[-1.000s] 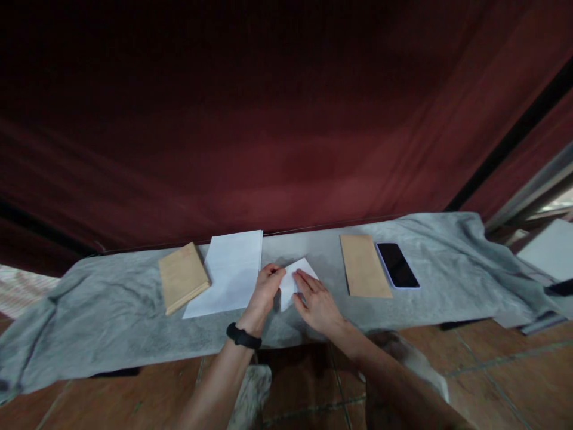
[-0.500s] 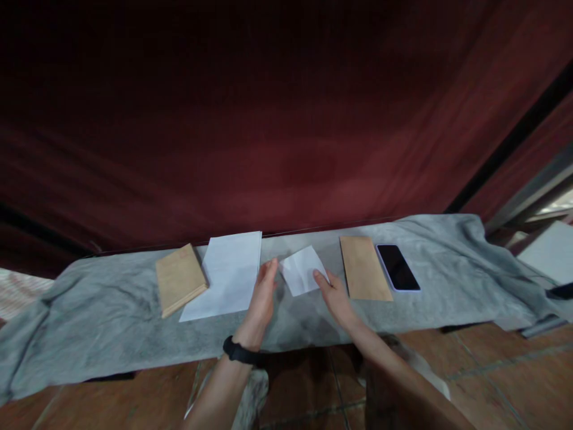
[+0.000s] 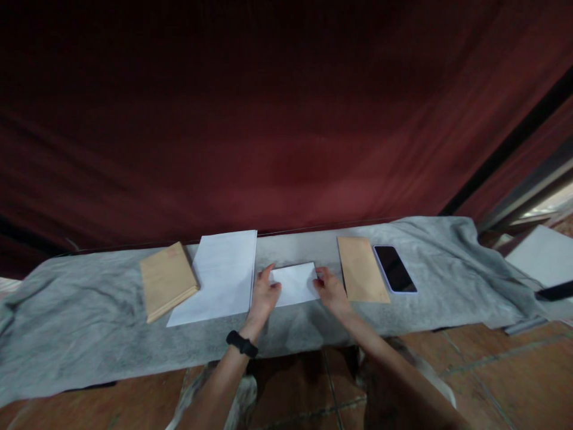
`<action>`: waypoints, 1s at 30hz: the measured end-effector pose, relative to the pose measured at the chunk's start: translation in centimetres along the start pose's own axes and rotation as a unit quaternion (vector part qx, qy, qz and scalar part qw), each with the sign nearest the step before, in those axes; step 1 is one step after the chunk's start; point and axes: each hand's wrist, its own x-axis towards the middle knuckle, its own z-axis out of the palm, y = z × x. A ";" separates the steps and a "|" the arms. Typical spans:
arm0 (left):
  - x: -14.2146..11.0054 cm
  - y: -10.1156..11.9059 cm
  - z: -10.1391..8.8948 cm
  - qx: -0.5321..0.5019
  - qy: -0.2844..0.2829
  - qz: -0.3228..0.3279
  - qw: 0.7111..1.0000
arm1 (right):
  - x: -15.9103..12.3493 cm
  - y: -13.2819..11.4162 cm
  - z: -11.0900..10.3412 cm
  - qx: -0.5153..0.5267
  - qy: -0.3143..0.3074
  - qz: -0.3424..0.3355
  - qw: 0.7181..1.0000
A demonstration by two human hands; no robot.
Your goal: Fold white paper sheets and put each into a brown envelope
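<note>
A folded sheet of white paper (image 3: pixel 295 285) lies between my hands, its long side running left to right. My left hand (image 3: pixel 265 291), with a black band on the wrist, grips the paper's left end between thumb and fingers. At the right end, my right hand (image 3: pixel 330 289) holds the paper the same way, its fingertips partly hidden beyond the edge. Left of my left hand is a stack of larger white paper (image 3: pixel 219 275). A single brown envelope (image 3: pixel 362 269) lies just right of my right hand.
A stack of brown envelopes (image 3: pixel 168 279) touches the white stack's left side. Right of the single envelope lies a phone (image 3: pixel 396 270) with a dark screen. Grey cloth (image 3: pixel 447 269) covers the narrow bench, and a dark red panel (image 3: pixel 286 149) rises behind it.
The small white paper has turned from slanted to level and now shows as a wider strip. My left hand, beside it half a second ago, has closed on its left end.
</note>
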 end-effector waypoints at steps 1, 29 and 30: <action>-0.4 0.2 0.1 0.031 0.008 0.014 0.999 | -0.2 0.0 0.1 -0.033 0.003 -0.002 0.999; -4.3 -0.5 4.8 0.350 -0.103 0.200 0.909 | -2.6 0.4 3.6 -0.340 0.006 -0.226 0.913; -4.3 -0.5 4.6 0.350 -0.097 0.196 0.911 | -2.6 0.5 3.4 -0.343 0.011 -0.222 0.913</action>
